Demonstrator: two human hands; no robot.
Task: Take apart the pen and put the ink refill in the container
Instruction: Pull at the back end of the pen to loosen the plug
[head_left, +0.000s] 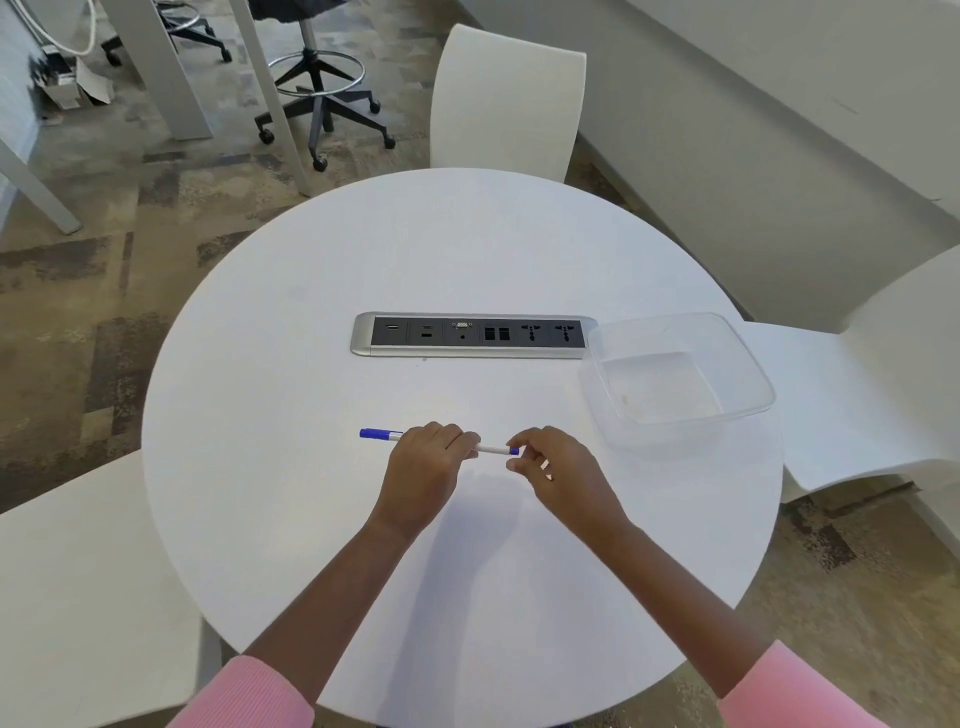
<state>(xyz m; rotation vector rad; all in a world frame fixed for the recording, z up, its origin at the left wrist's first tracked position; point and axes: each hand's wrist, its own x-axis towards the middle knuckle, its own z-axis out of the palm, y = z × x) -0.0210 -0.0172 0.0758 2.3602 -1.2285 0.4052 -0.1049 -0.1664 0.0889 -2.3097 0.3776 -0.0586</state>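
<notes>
Partly hidden, the pen (492, 449) runs through the curled left grip (423, 467); right grip (558, 470) pinches its blue end, container (660, 384) beyond.

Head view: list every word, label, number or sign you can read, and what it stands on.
No text can be read.
pen: no print shows on barrel or cap.
socket panel: marks by the ports too small to read.
container: clear, no label seen.

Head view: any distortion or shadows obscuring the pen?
Head view: wide-angle distortion bends the white wall; soft arm shadows cross the round white table; the blue-and-white pen is sharp between left hand and right hand; the clear plastic container looks faint.
</notes>
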